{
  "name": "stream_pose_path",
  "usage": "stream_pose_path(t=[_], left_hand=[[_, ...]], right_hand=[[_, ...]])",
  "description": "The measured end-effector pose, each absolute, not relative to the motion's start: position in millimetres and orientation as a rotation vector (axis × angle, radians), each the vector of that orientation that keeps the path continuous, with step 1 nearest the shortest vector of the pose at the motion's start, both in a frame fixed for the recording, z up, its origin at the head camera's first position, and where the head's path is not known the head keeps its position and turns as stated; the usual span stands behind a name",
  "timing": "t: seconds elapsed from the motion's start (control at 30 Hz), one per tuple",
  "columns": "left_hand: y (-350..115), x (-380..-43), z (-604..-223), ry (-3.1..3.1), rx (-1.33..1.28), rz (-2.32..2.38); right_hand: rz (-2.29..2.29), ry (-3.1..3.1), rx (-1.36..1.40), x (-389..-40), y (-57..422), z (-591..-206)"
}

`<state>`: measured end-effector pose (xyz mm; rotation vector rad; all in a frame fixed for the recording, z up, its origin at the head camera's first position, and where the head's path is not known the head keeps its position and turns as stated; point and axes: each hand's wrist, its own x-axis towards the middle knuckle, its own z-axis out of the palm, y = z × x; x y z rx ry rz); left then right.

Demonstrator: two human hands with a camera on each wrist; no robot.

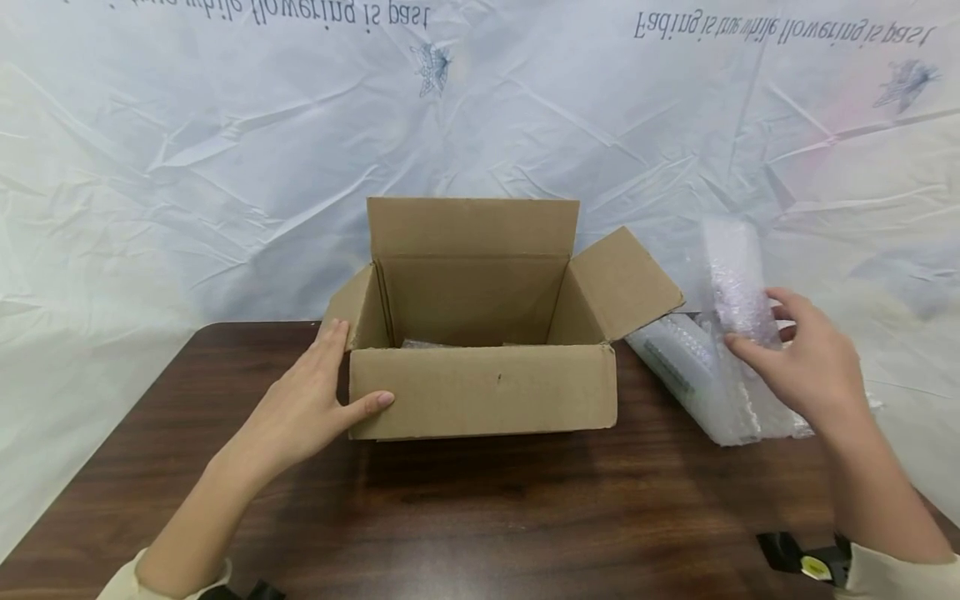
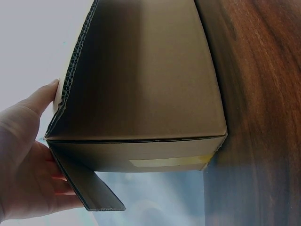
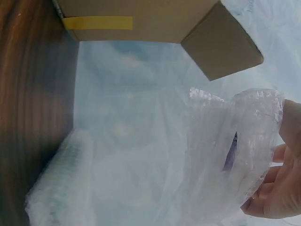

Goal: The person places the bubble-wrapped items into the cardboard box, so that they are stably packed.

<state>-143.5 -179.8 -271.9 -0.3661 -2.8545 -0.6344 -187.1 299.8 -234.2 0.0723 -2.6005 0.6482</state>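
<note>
An open cardboard box (image 1: pixel 480 390) stands at the middle of the table, flaps spread. My left hand (image 1: pixel 311 398) rests at its front left corner, thumb against the front flap and straight fingers along the left flap (image 2: pixel 84 181). To the right of the box, my right hand (image 1: pixel 813 358) pinches a bubble-wrapped package (image 1: pixel 735 279) between thumb and fingers, holding it upright. Something purple shows through a gap in that wrap (image 3: pixel 230 153). Behind and below it, other bubble-wrapped packages (image 1: pixel 693 379) lie on the table. Inside the box, only slivers of clear wrap (image 1: pixel 423 343) show above the front flap.
The dark wooden table (image 1: pixel 480 517) ends at the back against a pale printed cloth (image 1: pixel 300 167). The box's right flap (image 1: pixel 626 283) juts out toward the wrapped packages. Yellow tape (image 3: pixel 99 22) runs low along the box's side.
</note>
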Motion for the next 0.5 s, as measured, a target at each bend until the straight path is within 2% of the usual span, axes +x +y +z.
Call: stream_pose_path(t=[0.5], left_hand=[[-180,-144,-272,-2.856,-0.367,-0.634]], right_hand=[[0.856,-2.188,0.010,-165,270,-218]])
